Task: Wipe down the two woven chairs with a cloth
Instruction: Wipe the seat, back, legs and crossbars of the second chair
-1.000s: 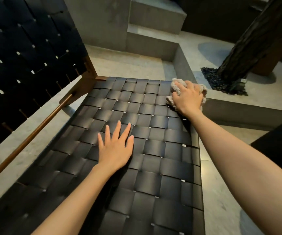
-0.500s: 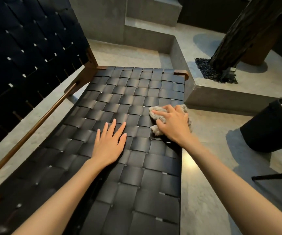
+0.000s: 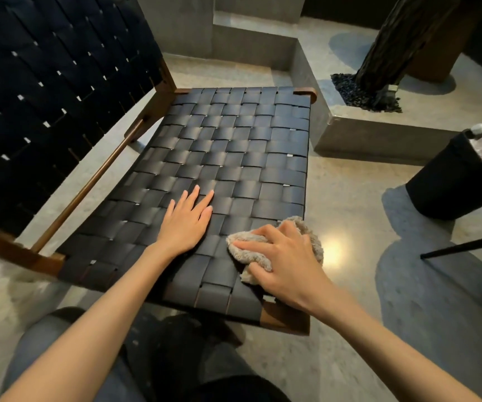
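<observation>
So the black woven seat [image 3: 234, 158] stands low on a shiny concrete floor [image 3: 350, 204]. On the seat, the left hand [image 3: 186, 221] lies flat with its fingers straight. Just beside it there's a fuzzy grey cloth [image 3: 310, 236] by the nearest right corner, bunched under the right hand [image 3: 286, 265]. Also on the floor: a black bin [image 3: 442, 181] off to the right and a raised concrete block [image 3: 364, 137] past the seat's far end.

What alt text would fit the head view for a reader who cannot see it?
A right hand grips a bunched grey cloth against the near right corner of a black woven chair seat; the left hand rests flat beside it.
</observation>
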`<state>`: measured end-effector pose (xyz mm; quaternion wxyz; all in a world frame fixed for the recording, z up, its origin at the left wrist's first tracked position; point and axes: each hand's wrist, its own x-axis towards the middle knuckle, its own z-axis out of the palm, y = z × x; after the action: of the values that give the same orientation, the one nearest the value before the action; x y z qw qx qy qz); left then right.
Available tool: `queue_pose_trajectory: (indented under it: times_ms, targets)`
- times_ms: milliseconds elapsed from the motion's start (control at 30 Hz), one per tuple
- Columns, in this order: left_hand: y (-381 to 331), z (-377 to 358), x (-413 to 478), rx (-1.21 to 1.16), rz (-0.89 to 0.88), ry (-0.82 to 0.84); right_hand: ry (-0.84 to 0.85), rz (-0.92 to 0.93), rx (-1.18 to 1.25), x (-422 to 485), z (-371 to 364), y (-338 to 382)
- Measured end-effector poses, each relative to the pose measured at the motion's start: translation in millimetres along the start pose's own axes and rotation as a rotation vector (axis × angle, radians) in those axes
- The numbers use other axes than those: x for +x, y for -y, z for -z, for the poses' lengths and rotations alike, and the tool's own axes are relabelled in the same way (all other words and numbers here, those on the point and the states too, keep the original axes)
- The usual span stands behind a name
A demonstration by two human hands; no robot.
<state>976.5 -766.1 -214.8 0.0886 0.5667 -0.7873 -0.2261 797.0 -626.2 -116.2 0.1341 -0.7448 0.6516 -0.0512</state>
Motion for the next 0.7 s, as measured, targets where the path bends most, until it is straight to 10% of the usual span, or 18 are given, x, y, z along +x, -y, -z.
queue_pose_trajectory:
  times_ms: [700]
  targets:
    - [18.0, 9.5, 17.9, -0.006, 0.033, 0.009, -0.084, 0.006, -0.277, 109.8, -21.5, -25.9]
